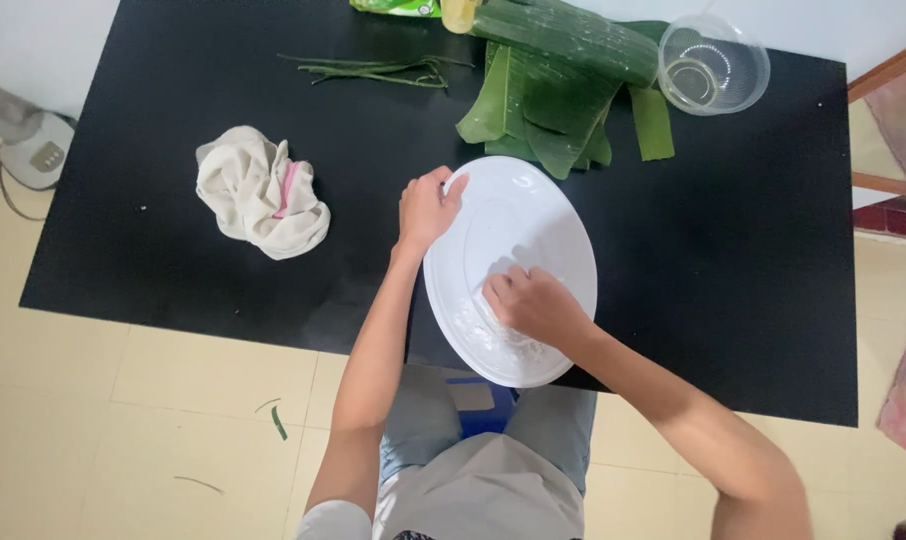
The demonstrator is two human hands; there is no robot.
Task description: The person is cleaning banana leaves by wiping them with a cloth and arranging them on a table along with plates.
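A large white oval plate (533, 215) lies at the near edge of the black table (753, 260), overhanging it toward me. My left hand (428, 208) grips the plate's far left rim, thumb on top. My right hand (533, 303) rests inside the plate near its middle, fingers curled and pressed on the surface; I cannot tell whether it holds anything.
Folded green banana leaves (553, 90) lie just beyond the plate. A clear plastic bowl (713, 65) stands at the back right. A crumpled cream cloth (261, 192) lies to the left, thin green stalks (373, 70) behind it. A wooden chair (893, 130) stands at the right.
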